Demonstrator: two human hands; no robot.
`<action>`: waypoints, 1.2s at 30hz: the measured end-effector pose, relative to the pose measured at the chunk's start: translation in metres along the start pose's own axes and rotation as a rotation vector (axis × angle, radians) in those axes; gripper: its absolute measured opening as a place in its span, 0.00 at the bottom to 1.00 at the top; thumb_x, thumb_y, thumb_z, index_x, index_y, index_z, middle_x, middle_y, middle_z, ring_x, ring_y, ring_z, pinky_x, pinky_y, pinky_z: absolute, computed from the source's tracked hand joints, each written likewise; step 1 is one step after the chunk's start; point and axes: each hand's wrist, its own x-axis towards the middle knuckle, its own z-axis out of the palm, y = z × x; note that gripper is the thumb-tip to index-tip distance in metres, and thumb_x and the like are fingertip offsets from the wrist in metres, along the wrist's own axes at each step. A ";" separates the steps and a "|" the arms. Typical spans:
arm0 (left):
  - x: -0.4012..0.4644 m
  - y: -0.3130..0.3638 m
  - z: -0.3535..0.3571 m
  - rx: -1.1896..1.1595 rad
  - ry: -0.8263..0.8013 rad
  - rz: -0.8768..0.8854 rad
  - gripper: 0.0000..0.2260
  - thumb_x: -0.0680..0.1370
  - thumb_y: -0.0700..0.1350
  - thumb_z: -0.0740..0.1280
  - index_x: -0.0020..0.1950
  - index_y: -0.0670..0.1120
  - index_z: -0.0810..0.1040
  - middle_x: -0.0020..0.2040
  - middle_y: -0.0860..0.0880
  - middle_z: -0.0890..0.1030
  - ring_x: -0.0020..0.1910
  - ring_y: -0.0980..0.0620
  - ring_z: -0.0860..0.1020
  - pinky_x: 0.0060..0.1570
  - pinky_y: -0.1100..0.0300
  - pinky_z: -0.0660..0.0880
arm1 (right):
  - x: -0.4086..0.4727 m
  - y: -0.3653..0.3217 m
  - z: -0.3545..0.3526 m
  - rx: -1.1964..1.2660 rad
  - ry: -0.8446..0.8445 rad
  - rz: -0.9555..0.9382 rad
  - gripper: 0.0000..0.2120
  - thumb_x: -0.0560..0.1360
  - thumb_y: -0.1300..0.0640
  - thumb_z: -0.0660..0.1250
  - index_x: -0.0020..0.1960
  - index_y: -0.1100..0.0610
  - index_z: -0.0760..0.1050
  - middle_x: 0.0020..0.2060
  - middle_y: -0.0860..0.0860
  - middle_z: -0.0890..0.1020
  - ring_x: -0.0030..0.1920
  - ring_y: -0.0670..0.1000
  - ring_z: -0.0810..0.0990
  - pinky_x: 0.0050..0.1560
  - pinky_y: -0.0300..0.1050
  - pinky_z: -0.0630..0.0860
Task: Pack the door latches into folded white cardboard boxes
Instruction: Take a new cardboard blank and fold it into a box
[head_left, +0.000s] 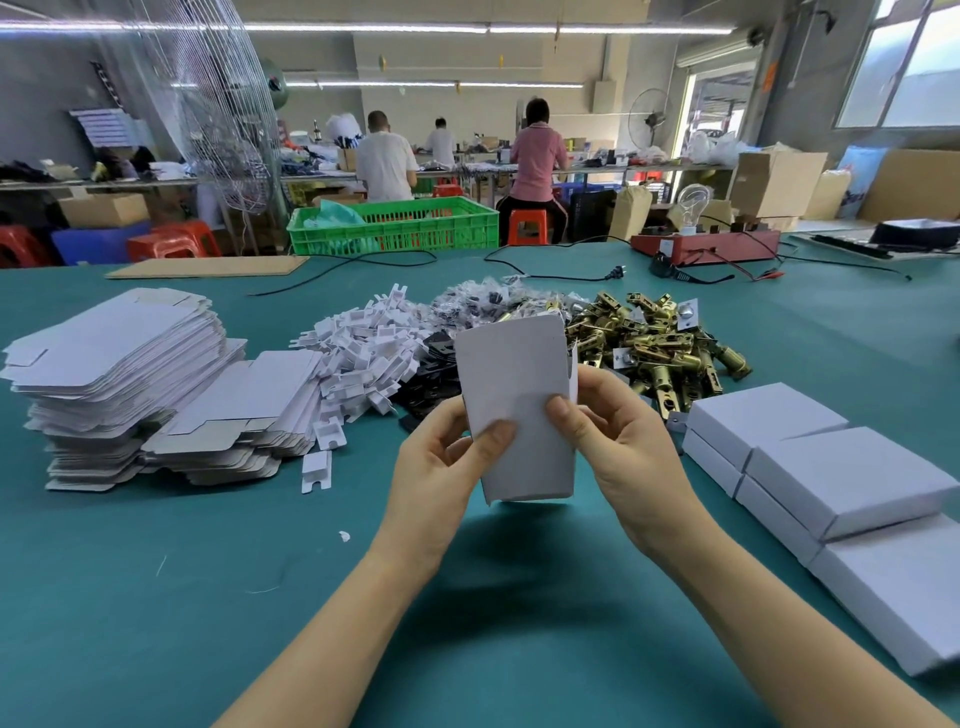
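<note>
The green-topped bench (156, 597) runs well beyond the hands to a workshop floor crowded with red stools (527, 226) and a green crate (395, 228). Farther off, three people (537, 150) sit with backs turned at a long table (597, 169) piled with goods. Strip lights (363, 27) run across the ceiling. Up and to the right of the hands, windows (904, 67) let in daylight; a standing fan (649, 122) and cardboard cartons (774, 182) stand below them.

I'm seeing a teal table (156, 597) carrying plain white flat blanks (119, 358), a white carton (514, 405), white closed boxes (841, 473), brassy gold latches (660, 343) (some silver glinting), black plates (436, 374) and a green lattice crate (395, 226)
</note>
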 end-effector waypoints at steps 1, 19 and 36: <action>-0.001 0.001 0.000 -0.003 -0.008 0.011 0.09 0.73 0.47 0.71 0.51 0.57 0.83 0.50 0.53 0.85 0.48 0.57 0.83 0.46 0.62 0.79 | 0.000 0.001 0.000 0.004 0.003 0.004 0.13 0.73 0.52 0.67 0.57 0.53 0.77 0.51 0.46 0.84 0.48 0.45 0.83 0.45 0.37 0.78; -0.001 -0.003 -0.001 0.038 -0.082 -0.013 0.14 0.72 0.46 0.71 0.58 0.50 0.78 0.52 0.52 0.85 0.52 0.54 0.83 0.51 0.60 0.79 | 0.001 0.003 -0.001 0.017 0.025 -0.016 0.13 0.74 0.51 0.66 0.58 0.50 0.77 0.52 0.45 0.84 0.51 0.44 0.82 0.47 0.37 0.78; -0.014 -0.018 0.005 1.073 0.253 0.633 0.19 0.75 0.47 0.66 0.62 0.39 0.77 0.48 0.42 0.85 0.38 0.44 0.82 0.37 0.59 0.71 | -0.022 0.027 0.035 -0.190 -0.015 0.025 0.20 0.71 0.44 0.70 0.58 0.49 0.69 0.52 0.40 0.81 0.57 0.43 0.80 0.57 0.41 0.76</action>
